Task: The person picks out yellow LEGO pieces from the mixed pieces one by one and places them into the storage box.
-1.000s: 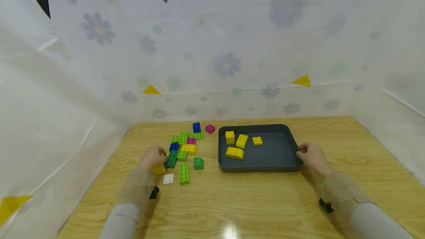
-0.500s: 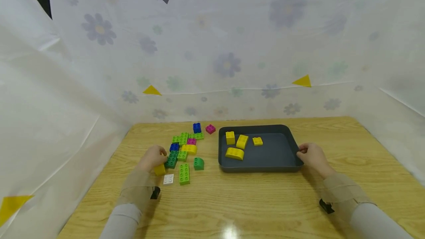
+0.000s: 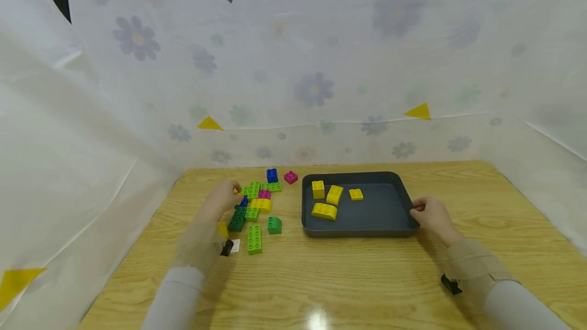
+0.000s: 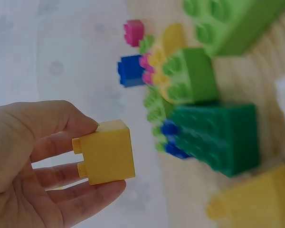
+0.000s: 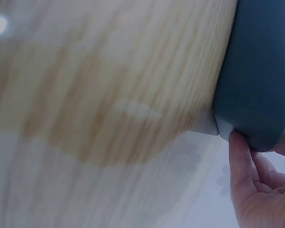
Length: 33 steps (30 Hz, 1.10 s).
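Observation:
My left hand (image 3: pixel 221 201) pinches a yellow building brick (image 4: pixel 109 154) between thumb and fingers, its studs facing the palm in the left wrist view. That hand hovers over the left side of a group of loose bricks. Below it lie a dark green brick (image 3: pixel 237 219), a blue brick partly hidden by the fingers, and another yellow brick (image 3: pixel 223 229) half covered by the wrist. On the right, my right hand (image 3: pixel 431 218) grips the right rim of a dark grey tray (image 3: pixel 367 234), thumb at the rim and a finger against the outer wall (image 5: pixel 249 109).
Several yellow bricks (image 3: pixel 324 212) lie in the tray's left half. Light green (image 3: pixel 254 240), pink (image 3: pixel 291 177), blue (image 3: pixel 272 175) and yellow (image 3: pixel 261 205) bricks spread left of the tray. A white brick (image 3: pixel 235 246) sits partly behind the left wrist. A patterned sheet (image 3: pixel 316 131) hangs behind the table.
My left hand has risen and moved away from me, slightly right, now with a yellow brick in its fingers. My right hand and the tray stay in place.

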### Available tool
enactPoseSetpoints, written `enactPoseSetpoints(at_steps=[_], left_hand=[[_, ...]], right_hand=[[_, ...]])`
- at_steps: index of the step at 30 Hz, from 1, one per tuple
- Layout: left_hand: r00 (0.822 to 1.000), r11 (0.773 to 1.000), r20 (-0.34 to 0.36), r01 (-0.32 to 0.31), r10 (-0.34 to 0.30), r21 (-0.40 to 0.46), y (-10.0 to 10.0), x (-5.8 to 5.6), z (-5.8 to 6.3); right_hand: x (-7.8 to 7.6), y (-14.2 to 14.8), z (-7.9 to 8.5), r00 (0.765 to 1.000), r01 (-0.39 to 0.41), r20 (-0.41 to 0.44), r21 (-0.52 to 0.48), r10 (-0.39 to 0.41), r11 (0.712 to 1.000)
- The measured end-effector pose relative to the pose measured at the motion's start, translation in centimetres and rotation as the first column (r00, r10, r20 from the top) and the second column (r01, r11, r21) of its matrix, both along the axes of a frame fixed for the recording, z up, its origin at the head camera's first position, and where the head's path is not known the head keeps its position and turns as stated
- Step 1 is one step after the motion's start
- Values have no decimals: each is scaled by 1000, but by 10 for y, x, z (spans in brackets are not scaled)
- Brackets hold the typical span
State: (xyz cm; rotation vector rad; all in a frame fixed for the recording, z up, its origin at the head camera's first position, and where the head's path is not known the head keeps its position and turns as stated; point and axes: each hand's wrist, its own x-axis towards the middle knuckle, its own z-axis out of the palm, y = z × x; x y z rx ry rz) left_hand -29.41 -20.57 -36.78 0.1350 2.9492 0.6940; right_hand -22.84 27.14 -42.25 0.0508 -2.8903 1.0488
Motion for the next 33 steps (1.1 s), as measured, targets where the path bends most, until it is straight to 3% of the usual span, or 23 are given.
enactPoseSetpoints(at_steps=[7,13,17,23,29,33], left_hand=[[993,995,-69,95,-97,-34,41,-6,24],[974,980,-121,186,-193,-69,82,-9,44],[961,968,-128,236,-245,-83,108,-9,50],[936,947,-145,313,-321,-70,144,-8,49],[915,924,-124,379,-383,-57,174,-5,39],[900,906,-119,410,-420,-102,191,-8,31]], right_hand=[[0,0,-1,1000,6,-15,1,-6,1000],[1,0,0,1000,6,3,-11,-6,1000],[0,0,0,1000,13,26,-29,-12,999],[0,0,0,1000,15,11,-23,-15,1000],[2,-2,1,1000,13,7,-28,-13,1000],[2,-2,0,1000,12,11,-30,-12,999]])
